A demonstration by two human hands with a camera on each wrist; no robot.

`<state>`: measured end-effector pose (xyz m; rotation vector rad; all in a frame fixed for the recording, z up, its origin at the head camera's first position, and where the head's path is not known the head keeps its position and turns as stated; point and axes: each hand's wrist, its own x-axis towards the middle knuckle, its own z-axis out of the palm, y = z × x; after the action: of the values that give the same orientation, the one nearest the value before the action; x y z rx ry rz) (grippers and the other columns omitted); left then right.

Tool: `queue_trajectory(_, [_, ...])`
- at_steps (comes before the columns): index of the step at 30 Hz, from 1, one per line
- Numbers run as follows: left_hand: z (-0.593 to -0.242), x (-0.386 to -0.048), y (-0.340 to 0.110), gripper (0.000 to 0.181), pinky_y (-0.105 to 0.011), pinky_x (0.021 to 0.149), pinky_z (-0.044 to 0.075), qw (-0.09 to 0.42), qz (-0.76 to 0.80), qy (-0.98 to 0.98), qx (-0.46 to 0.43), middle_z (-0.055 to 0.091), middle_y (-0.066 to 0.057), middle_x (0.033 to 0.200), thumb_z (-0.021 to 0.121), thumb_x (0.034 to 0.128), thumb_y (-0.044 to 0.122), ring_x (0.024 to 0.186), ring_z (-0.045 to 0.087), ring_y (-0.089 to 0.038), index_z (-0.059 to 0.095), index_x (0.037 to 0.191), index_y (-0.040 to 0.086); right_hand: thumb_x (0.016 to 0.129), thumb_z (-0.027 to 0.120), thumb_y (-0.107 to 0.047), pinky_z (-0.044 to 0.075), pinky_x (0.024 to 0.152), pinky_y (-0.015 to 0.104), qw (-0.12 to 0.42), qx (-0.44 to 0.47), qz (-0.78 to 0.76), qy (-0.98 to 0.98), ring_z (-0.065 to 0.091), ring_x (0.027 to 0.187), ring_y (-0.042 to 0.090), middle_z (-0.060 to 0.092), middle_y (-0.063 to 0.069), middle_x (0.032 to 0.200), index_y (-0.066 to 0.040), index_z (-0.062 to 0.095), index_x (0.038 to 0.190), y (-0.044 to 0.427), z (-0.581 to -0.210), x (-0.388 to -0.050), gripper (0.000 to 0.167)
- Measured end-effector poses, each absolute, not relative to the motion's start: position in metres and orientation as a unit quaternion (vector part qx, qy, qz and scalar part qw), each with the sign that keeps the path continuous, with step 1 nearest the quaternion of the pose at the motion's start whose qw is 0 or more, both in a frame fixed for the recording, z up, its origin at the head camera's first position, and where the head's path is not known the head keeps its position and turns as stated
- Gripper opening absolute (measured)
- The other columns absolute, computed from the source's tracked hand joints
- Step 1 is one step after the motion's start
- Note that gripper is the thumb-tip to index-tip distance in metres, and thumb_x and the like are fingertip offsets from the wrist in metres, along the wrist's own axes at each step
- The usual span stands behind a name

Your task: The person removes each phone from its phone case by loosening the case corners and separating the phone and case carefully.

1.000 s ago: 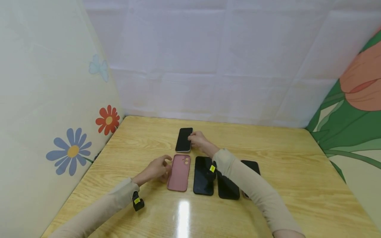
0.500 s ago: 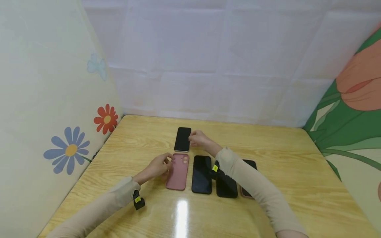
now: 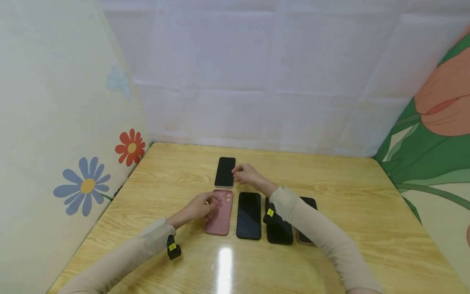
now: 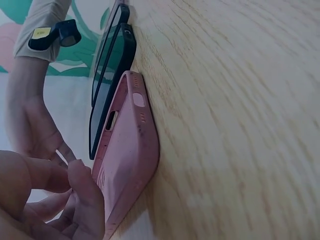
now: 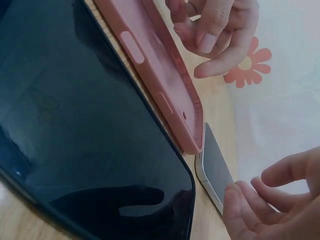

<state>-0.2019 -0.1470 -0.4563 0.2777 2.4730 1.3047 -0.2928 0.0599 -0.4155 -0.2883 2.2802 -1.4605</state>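
Note:
A pink phone case (image 3: 219,216) lies hollow side up on the table, its camera cutout at the far end. My left hand (image 3: 201,206) is over the case's left side with fingers loosely bent, holding nothing; whether a fingertip touches the case I cannot tell. Beyond the case lies a bare phone (image 3: 225,172), dark screen up, with a silvery edge (image 5: 214,186). My right hand (image 3: 249,175) is at that phone's right edge, its fingers relaxed and nothing gripped. In the right wrist view the fingertips (image 5: 232,197) are close to the phone's side; contact is unclear.
Right of the case lie a black-edged phone (image 3: 249,216), another dark phone (image 3: 280,233) and a pink-rimmed one (image 3: 305,239), the last two partly under my right forearm. The wooden table (image 3: 176,171) meets a white cloth backdrop (image 3: 235,114) and flowered side panels.
My left hand has shifted right, further over the pink case. My right hand has drawn slightly right from the bare phone's edge. The phones and case keep their places.

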Motion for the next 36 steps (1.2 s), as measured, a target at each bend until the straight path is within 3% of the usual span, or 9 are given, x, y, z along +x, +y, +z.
queue_trajectory(10, [-0.454, -0.203, -0.140, 0.020, -0.029, 0.051, 0.053, 0.168, 0.470, 0.859, 0.115, 0.057, -0.009, 0.077, 0.054, 0.0980, 0.000, 0.056, 0.056, -0.016, 0.064, 0.115, -0.001, 0.100, 0.046, 0.000, 0.057, 0.074, 0.037, 0.191, -0.143, -0.495, 0.835, 0.064, 0.086, 0.033, 0.064, 0.025, 0.103, 0.014, 0.061, 0.116, 0.075, -0.423, -0.289, 0.026])
queue_trajectory(18, [-0.456, -0.204, -0.136, 0.019, -0.031, 0.051, 0.055, 0.176, 0.481, 0.849, 0.126, 0.059, -0.010, 0.080, 0.052, 0.0994, 0.000, 0.056, 0.057, -0.016, 0.064, 0.115, -0.001, 0.101, 0.049, -0.003, 0.057, 0.067, 0.033, 0.195, -0.181, -0.449, 0.853, 0.066, 0.081, 0.029, 0.066, 0.022, 0.104, 0.010, 0.063, 0.118, 0.085, -0.421, -0.284, 0.025])
queue_trajectory(22, [-0.457, -0.205, -0.134, 0.020, -0.031, 0.051, 0.055, 0.179, 0.483, 0.848, 0.123, 0.060, -0.010, 0.081, 0.052, 0.1004, 0.002, 0.056, 0.058, -0.017, 0.064, 0.116, 0.000, 0.101, 0.051, -0.004, 0.057, 0.064, 0.036, 0.194, -0.203, -0.419, 0.864, 0.064, 0.071, 0.023, 0.066, 0.021, 0.103, 0.009, 0.064, 0.118, 0.089, -0.418, -0.280, 0.025])
queue_trajectory(27, [-0.457, -0.205, -0.133, 0.019, -0.031, 0.051, 0.055, 0.181, 0.482, 0.848, 0.124, 0.058, -0.011, 0.078, 0.053, 0.1001, 0.002, 0.055, 0.058, -0.016, 0.064, 0.115, -0.001, 0.098, 0.053, -0.002, 0.058, 0.062, 0.040, 0.194, -0.217, -0.387, 0.875, 0.058, 0.059, 0.016, 0.063, 0.014, 0.088, 0.006, 0.066, 0.114, 0.092, -0.418, -0.274, 0.022])
queue_trajectory(36, [-0.460, -0.205, -0.131, 0.020, -0.032, 0.050, 0.056, 0.181, 0.498, 0.838, 0.132, 0.060, -0.010, 0.075, 0.051, 0.1003, 0.000, 0.053, 0.058, -0.015, 0.063, 0.116, -0.003, 0.098, 0.056, -0.004, 0.056, 0.056, 0.035, 0.181, -0.256, -0.326, 0.892, 0.062, 0.057, 0.020, 0.061, 0.007, 0.083, 0.004, 0.067, 0.111, 0.107, -0.414, -0.262, 0.019])
